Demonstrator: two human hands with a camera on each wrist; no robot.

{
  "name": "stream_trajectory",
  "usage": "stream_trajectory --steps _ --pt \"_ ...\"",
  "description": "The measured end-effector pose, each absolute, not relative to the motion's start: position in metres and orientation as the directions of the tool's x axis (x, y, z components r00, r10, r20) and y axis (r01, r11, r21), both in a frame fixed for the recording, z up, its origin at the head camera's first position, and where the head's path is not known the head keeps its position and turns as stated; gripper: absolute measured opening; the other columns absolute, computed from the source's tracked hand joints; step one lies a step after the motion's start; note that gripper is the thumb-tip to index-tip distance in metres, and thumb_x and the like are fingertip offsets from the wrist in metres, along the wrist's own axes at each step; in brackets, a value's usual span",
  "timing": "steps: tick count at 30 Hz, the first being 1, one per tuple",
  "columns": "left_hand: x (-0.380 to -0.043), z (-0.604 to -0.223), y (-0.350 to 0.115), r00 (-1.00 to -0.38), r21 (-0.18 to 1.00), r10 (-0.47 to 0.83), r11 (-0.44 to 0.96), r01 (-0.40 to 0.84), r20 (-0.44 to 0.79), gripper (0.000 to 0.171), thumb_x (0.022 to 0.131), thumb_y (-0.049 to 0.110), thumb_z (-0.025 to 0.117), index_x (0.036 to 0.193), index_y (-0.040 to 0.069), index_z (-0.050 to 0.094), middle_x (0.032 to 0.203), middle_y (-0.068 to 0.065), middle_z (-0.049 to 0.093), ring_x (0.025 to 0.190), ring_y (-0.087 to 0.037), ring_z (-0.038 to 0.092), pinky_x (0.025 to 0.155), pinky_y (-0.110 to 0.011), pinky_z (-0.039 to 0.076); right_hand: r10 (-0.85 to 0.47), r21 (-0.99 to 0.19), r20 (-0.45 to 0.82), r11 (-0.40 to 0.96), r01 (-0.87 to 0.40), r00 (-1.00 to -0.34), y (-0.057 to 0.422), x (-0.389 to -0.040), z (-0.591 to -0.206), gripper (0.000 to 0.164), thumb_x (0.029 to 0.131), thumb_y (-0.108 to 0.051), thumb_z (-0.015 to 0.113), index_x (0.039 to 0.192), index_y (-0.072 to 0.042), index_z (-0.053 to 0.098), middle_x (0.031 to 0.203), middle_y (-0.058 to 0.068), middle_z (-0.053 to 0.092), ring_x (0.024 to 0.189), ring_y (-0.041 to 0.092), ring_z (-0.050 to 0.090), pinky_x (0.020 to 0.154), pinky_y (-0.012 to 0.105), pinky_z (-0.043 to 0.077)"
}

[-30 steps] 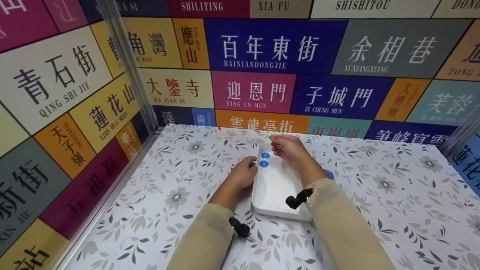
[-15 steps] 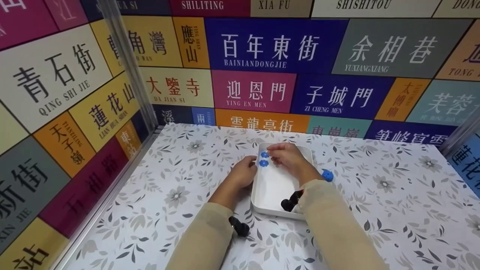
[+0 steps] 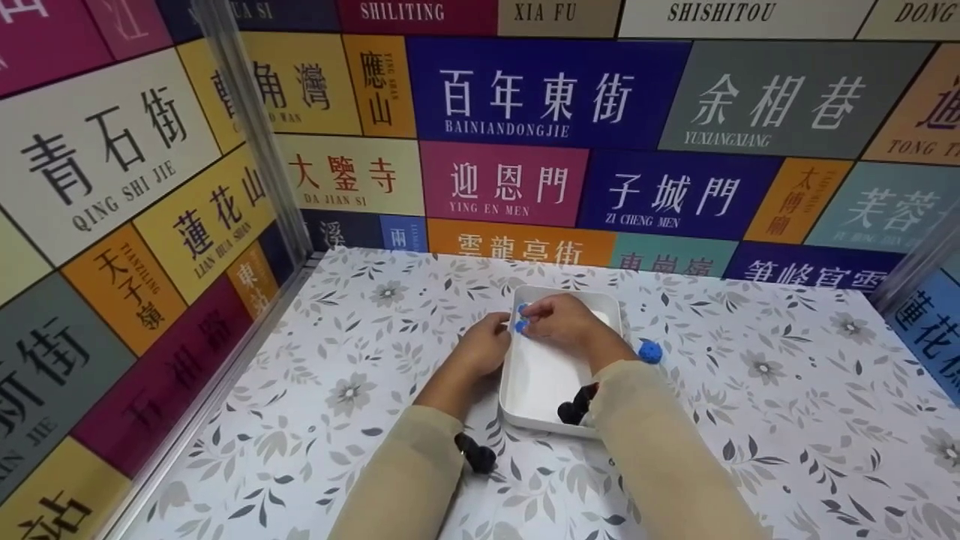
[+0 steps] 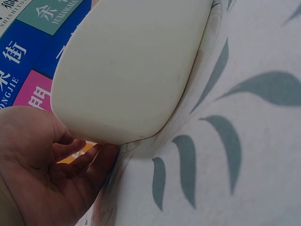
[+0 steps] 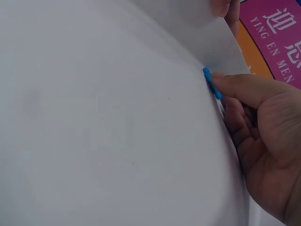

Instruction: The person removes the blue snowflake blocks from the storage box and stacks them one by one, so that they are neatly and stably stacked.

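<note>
A white rectangular tray (image 3: 551, 375) lies on the table in front of me. My left hand (image 3: 484, 346) grips its left side; in the left wrist view the curled fingers (image 4: 96, 162) meet the pale outer wall. My right hand (image 3: 562, 321) reaches over the far part of the tray, fingertips at two small blue flower-shaped pieces (image 3: 520, 327) near the left wall. Seen by the right wrist camera, the thumb and curled fingers pinch one blue flower-shaped piece (image 5: 211, 84), which appears edge-on. The right hand partly covers the pieces in the head view.
A blue ball with a bumpy surface (image 3: 649, 352) sits on the table just right of the tray, close to the right forearm. The tabletop (image 3: 360, 450) has a grey leaf pattern. Panels with street names (image 3: 547, 90) stand behind and to the left.
The right hand has come down from the tray's far edge and moved left to the blue pieces. The blue ball, earlier partly behind the right forearm, shows fully. The left hand stays on the tray.
</note>
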State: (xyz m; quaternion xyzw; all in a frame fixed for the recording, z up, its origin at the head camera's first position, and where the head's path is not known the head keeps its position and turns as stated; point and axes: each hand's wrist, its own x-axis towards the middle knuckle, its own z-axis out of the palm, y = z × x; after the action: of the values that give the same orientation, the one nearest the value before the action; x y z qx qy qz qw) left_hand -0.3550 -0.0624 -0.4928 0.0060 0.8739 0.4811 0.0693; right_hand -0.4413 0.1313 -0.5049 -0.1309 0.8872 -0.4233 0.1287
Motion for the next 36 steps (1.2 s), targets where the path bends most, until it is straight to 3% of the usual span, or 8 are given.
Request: stream_trajectory --steps 7,12,22,29,36 --pt "-0.3557 -0.4943 -0.0643 -0.991 0.836 0.078 0.547 -0.047 -0.107 0.049 0.109 0.022 0.047 0.157 0.01 0.052 0.156 -0.017 0.06 0.149 -0.034 0.054 0.129 -0.049 0.038 -0.332 -0.718 -0.115 0.679 -0.152 -0.936 0.125 -0.4408 -0.5044 0.034 0.087 -0.022 0.086 0.12 -0.017 0.082 0.108 0.004 0.078 0.099 0.017 0.066 0.09 0.03 0.055" --pt "-0.3551 -0.495 -0.0647 -0.992 0.838 0.077 0.544 -0.042 -0.099 0.048 0.109 0.021 0.048 0.155 0.01 0.054 0.152 -0.017 0.063 0.146 -0.035 0.057 0.128 -0.05 0.041 -0.319 -0.736 -0.108 0.662 -0.14 -0.942 0.1241 -0.4398 -0.5047 0.031 0.085 -0.02 0.087 0.115 -0.015 0.082 0.105 0.005 0.076 0.098 0.019 0.066 0.089 0.031 0.055" --pt "-0.3555 -0.4957 -0.0636 -0.991 0.835 0.087 0.549 -0.039 -0.104 0.049 0.109 0.021 0.047 0.157 0.011 0.052 0.153 -0.016 0.062 0.146 -0.033 0.056 0.128 -0.049 0.041 -0.321 -0.809 -0.041 0.567 -0.158 -0.946 0.1288 -0.4409 -0.5069 0.024 0.1 -0.012 0.074 0.122 -0.006 0.08 0.098 0.005 0.076 0.081 0.01 0.063 0.072 0.02 0.053" --pt "-0.357 -0.494 -0.0631 -0.986 0.829 0.072 0.553 -0.086 -0.151 0.051 0.11 0.024 0.046 0.159 0.014 0.05 0.156 -0.014 0.06 0.149 -0.032 0.054 0.13 -0.049 0.038 -0.292 -0.836 -0.028 0.532 -0.138 -0.956 0.1273 -0.4396 -0.5065 0.022 0.101 -0.01 0.07 0.12 -0.006 0.08 0.103 0.009 0.078 0.081 0.011 0.064 0.072 0.02 0.054" --pt "-0.3565 -0.4945 -0.0628 -0.991 0.838 0.083 0.545 -0.041 -0.102 0.05 0.109 0.022 0.047 0.157 0.011 0.052 0.153 -0.016 0.062 0.147 -0.033 0.056 0.128 -0.049 0.04 -0.281 -0.849 -0.015 0.511 -0.137 -0.96 0.1254 -0.4411 -0.5042 0.02 0.1 -0.011 0.07 0.117 -0.005 0.08 0.092 0.005 0.076 0.076 0.014 0.064 0.067 0.023 0.054"
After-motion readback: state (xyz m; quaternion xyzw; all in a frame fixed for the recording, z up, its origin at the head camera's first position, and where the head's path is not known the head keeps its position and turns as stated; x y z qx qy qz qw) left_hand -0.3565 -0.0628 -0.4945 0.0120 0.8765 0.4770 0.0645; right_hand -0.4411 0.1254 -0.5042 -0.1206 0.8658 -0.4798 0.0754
